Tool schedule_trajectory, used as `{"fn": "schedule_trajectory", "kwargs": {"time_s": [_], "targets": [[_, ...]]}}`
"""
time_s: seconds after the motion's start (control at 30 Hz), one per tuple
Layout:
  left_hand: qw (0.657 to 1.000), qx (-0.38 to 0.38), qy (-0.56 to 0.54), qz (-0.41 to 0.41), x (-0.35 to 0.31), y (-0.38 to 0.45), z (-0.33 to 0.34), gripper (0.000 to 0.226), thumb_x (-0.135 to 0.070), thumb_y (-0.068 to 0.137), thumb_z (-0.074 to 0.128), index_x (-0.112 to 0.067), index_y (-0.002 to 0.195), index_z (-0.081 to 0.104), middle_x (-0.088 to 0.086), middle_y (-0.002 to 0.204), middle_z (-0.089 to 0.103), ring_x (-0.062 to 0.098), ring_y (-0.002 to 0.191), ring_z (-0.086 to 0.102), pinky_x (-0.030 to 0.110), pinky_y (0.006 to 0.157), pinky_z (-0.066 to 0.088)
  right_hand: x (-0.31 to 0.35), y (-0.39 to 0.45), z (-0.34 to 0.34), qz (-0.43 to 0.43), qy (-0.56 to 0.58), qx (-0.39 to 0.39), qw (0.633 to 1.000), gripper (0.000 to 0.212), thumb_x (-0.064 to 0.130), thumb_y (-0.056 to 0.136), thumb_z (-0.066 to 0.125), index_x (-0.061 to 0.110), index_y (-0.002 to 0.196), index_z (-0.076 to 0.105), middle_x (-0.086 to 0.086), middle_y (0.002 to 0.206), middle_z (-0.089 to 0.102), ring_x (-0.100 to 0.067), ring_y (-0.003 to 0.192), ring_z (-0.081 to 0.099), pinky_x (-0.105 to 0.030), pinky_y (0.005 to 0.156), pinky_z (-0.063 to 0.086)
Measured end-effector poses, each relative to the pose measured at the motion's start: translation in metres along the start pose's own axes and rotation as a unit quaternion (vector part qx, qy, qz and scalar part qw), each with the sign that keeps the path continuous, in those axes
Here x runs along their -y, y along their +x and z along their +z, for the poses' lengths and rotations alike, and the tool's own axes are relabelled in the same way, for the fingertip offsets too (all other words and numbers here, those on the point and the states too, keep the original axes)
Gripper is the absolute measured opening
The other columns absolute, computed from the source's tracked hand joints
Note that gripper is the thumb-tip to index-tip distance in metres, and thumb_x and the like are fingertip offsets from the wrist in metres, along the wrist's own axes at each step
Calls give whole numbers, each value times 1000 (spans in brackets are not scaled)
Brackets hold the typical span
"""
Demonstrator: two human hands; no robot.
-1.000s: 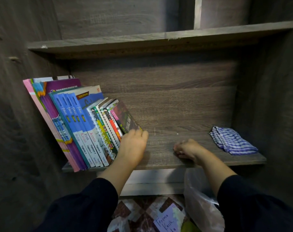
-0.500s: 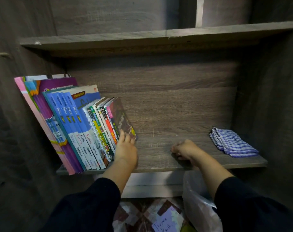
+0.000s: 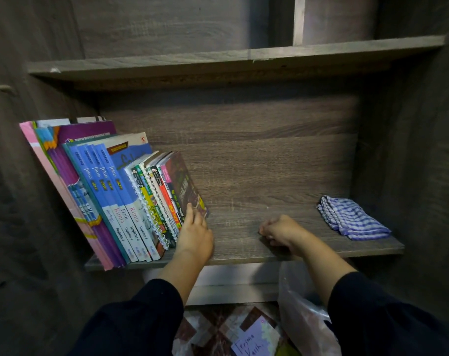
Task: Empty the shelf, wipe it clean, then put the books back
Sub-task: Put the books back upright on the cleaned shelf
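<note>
1. Grey wood-grain shelf carries your row of books at its left end, all leaning to the left against the side wall.
2. Your left hand lies flat against the outermost dark-covered book, fingers straight and pressed to its lower cover; it grips nothing.
3. Your right hand rests on the bare board near the front edge, well apart from the books, fingers curled under into a loose fist. I cannot tell whether anything is inside it.
4. Blue-and-white checked cloth sits crumpled at the shelf's right end, near the right wall and clear of both hands.
5. Below the shelf, a clear plastic bag sits beside a patterned item bearing a handwritten note.
6. An upper shelf spans the unit above.
</note>
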State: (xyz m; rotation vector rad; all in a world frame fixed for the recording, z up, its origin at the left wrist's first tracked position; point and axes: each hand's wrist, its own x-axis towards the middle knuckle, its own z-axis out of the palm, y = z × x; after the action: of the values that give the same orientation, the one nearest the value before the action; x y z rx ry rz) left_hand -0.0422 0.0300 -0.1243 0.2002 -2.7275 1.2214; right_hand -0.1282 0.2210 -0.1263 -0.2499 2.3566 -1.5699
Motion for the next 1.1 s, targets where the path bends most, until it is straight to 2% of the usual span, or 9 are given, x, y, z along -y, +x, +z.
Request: {"fn": "schedule_trajectory", "kwargs": {"time_s": [0.3, 0.43, 0.53, 0.6, 0.7, 0.8, 0.97, 1.03, 1.1], "targets": [[999, -29, -11, 21, 3, -7, -4, 44, -27, 100, 31, -9, 137, 48, 20, 147, 39, 40, 140, 24, 63, 114, -5, 3, -6, 3, -7, -23, -6, 1000, 16, 5, 87, 57, 12, 73, 62, -5, 62, 54, -14, 58, 49, -23, 55, 42], [998, -42, -38, 27, 7, -15, -11, 41, -21, 100, 34, -8, 136, 48, 21, 146, 40, 39, 140, 25, 61, 116, -2, 9, -20, 5, -5, -23, -4, 1000, 14, 6, 89, 55, 13, 77, 58, -4, 66, 56, -13, 56, 51, -18, 45, 43], [995, -67, -61, 36, 9, -27, -18, 36, -16, 97, 38, -6, 129, 51, 20, 137, 50, 38, 133, 34, 58, 116, 8, 17, -45, 6, -8, 35, 53, 998, 18, 11, 94, 51, 14, 78, 59, -3, 70, 61, -10, 55, 54, -15, 41, 44], [989, -95, -91, 67, 7, -39, -23, 30, -12, 93, 40, -6, 117, 57, 18, 120, 60, 35, 119, 46, 50, 108, 25, 21, -63, 7, -4, 35, 114, 993, 18, 18, 97, 50, 15, 84, 63, -1, 75, 66, -6, 55, 58, -15, 44, 46], [975, -145, -125, 116, 1, -59, -32, 13, -19, 84, 53, -12, 87, 64, 9, 88, 69, 28, 89, 57, 36, 79, 39, 12, -80, 15, 15, -15, 180, 983, 17, 21, 98, 48, 13, 93, 63, -1, 79, 67, -6, 56, 62, -18, 47, 48], [960, -169, -151, 162, -18, -70, -30, 23, -22, 92, 44, -10, 95, 63, 10, 97, 67, 29, 95, 55, 36, 78, 36, -14, -87, 29, 56, -99, 204, 972, 15, 18, 98, 46, 14, 96, 61, -3, 85, 64, -10, 63, 59, -21, 52, 46], [959, -106, -210, 160, -59, -79, -21, 28, -21, 95, 39, -9, 107, 61, 11, 110, 65, 30, 106, 52, 37, 81, 38, -75, -83, 47, 116, -220, 174, 953, 18, 15, 95, 49, 9, 106, 62, -5, 86, 60, -16, 71, 55, -26, 64, 48], [956, -56, -252, 136, -81, -80, -7, 27, -21, 93, 42, -10, 107, 62, 11, 111, 66, 30, 107, 53, 36, 82, 41, -101, -75, 51, 131, -263, 177, 939, 14, 17, 94, 52, 9, 98, 63, -6, 89, 58, -19, 78, 55, -33, 77, 51], [952, 8, -284, 118, -104, -80, 10, 26, -21, 92, 44, -11, 107, 62, 11, 112, 66, 29, 108, 52, 37, 83, 43, -125, -66, 55, 138, -273, 165, 938, 10, 20, 92, 56, 13, 89, 62, -5, 85, 57, -17, 75, 54, -34, 78, 51]]}}
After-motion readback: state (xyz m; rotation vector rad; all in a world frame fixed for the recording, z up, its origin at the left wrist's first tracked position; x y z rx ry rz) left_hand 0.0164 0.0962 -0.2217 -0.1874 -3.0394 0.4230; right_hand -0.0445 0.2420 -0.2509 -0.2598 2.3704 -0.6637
